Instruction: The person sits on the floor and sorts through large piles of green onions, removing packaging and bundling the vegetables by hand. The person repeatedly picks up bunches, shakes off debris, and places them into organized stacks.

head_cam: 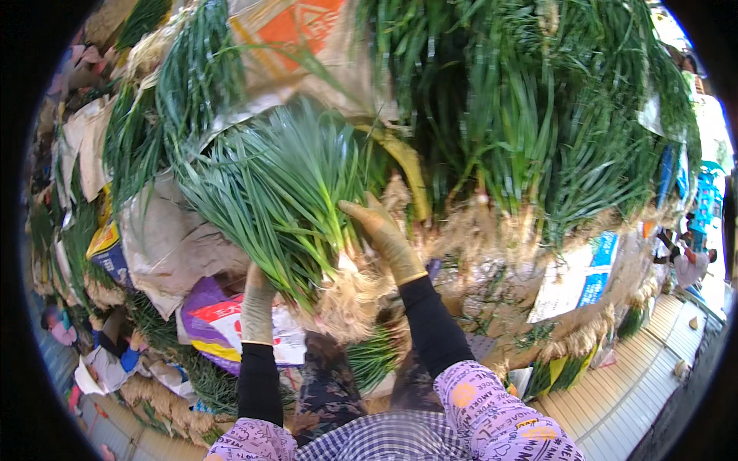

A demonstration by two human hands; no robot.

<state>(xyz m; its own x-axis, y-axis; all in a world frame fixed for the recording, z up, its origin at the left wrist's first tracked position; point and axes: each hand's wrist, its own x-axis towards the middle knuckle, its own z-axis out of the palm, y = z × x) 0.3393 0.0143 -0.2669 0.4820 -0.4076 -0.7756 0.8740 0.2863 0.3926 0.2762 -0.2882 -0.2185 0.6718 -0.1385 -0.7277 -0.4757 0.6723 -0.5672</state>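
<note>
A large bunch of green garlic plants [288, 190], with flat green leaves, pale stems and a mass of stringy roots [346, 305], is held before me, roots towards me. My right hand [383, 227], in a soiled yellowish glove, presses against the right side of the bunch beside the stems. Gloved in the same way, my left hand [258, 297] reaches under the left side, its fingers hidden by the leaves. Below the bunch lies a purple, white and red printed sack [216, 325]. Between my legs shows another bundle of green leaves [372, 357].
Heaped green garlic [496, 104] fills the far right, roots facing me. Beige woven sacks [173, 225] lie left, with more bunches [199, 75] beyond. A white and blue sack [571, 282] rests at right. Other people [106, 357] are at the lower left; one person [689, 262] is far right.
</note>
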